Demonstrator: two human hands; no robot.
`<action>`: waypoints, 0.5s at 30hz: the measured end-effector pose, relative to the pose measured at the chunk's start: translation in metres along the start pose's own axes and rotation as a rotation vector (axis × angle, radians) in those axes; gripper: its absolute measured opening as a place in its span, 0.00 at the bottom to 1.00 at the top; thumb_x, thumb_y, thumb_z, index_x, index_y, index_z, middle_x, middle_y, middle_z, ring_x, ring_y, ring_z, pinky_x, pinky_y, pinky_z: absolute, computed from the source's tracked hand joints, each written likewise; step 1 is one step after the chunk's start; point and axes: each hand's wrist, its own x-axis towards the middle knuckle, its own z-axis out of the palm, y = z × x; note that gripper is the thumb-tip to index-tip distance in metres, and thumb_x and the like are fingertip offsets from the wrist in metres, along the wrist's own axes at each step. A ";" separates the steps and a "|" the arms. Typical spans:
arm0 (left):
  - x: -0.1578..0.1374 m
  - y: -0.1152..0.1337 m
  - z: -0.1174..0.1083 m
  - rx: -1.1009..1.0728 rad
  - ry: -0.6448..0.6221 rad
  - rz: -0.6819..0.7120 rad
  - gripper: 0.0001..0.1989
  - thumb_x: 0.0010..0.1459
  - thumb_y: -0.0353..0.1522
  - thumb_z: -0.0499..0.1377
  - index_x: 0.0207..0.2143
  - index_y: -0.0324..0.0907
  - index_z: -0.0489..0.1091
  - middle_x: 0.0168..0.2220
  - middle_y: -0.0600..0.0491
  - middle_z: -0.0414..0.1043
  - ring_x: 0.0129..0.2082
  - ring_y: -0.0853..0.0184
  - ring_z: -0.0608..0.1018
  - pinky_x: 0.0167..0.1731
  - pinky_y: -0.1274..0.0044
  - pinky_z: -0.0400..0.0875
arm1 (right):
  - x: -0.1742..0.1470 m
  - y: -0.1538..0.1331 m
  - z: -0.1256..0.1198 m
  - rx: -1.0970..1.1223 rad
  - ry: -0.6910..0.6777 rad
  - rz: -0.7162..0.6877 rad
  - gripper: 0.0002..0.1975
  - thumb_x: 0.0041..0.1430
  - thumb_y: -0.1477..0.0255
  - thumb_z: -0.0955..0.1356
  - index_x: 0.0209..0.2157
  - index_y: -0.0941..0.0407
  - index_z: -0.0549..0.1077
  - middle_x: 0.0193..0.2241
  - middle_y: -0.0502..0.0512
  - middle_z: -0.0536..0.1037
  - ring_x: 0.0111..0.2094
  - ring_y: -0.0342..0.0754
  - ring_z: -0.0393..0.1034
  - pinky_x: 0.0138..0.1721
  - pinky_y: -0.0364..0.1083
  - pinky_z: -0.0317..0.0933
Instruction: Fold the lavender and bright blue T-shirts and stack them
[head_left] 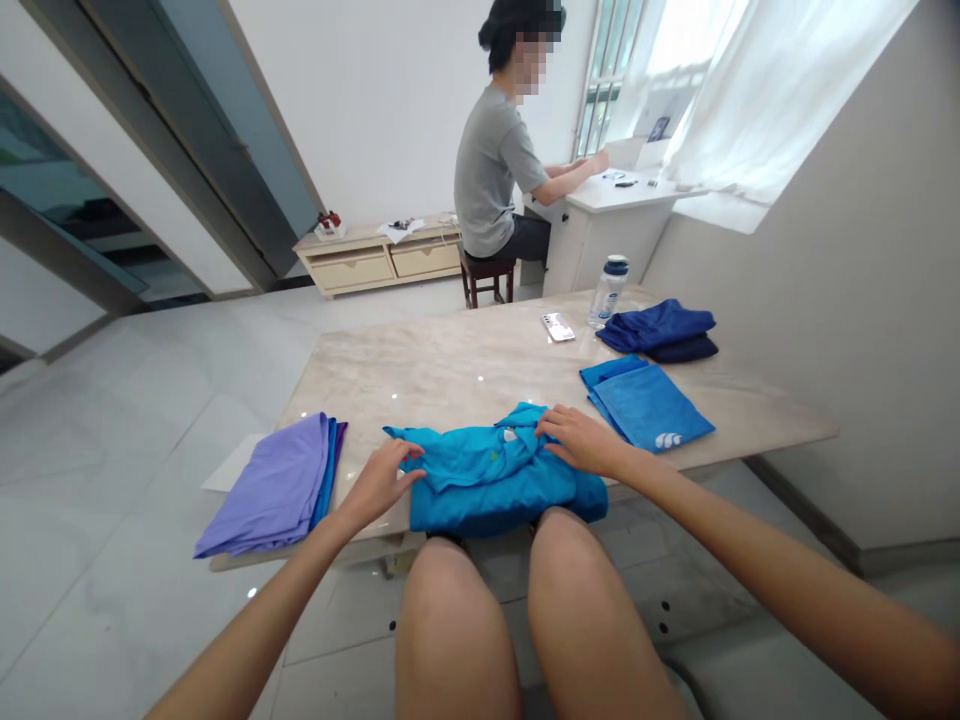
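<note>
A bright blue collared shirt (487, 500), partly folded, lies at the table's front edge with its lower part hanging over toward my knees. At its left end is my left hand (386, 475), thumb and fingers apart, fingertips touching the cloth. My right hand (581, 437) rests spread fingers on the right side near the collar, palm down. A small pale label and a green mark show on the fabric. To the right is a folded blue garment (656, 405) with a white logo. Left of my left hand lies a stack topped by a folded lavender garment (274, 485).
On the marble-patterned table (420, 360) are a phone (557, 327), a water bottle (607, 290) and dark blue folded clothes (660, 328). Beyond, a person (491, 170) sits on a stool at a white desk (615, 195). A low cabinet (352, 272) stands by the wall.
</note>
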 end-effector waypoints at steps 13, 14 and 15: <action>-0.014 -0.021 0.062 -0.014 -0.048 0.019 0.10 0.73 0.42 0.61 0.43 0.47 0.77 0.44 0.49 0.81 0.46 0.56 0.78 0.48 0.66 0.68 | -0.009 0.018 0.037 -0.207 -0.057 0.140 0.13 0.72 0.78 0.66 0.50 0.56 0.82 0.46 0.68 0.82 0.53 0.65 0.71 0.59 0.61 0.60; -0.015 -0.022 0.065 -0.015 -0.021 0.015 0.11 0.74 0.43 0.60 0.43 0.47 0.77 0.44 0.49 0.81 0.46 0.56 0.78 0.47 0.66 0.68 | -0.026 0.020 0.036 -0.219 -0.025 0.180 0.13 0.74 0.77 0.64 0.47 0.56 0.82 0.44 0.68 0.81 0.50 0.64 0.72 0.56 0.60 0.61; -0.016 -0.023 0.067 -0.015 -0.002 0.018 0.12 0.74 0.44 0.59 0.43 0.47 0.77 0.43 0.49 0.81 0.45 0.56 0.78 0.46 0.66 0.67 | -0.043 0.020 0.034 -0.222 0.011 0.224 0.14 0.76 0.76 0.63 0.45 0.56 0.82 0.42 0.67 0.81 0.48 0.63 0.72 0.53 0.58 0.62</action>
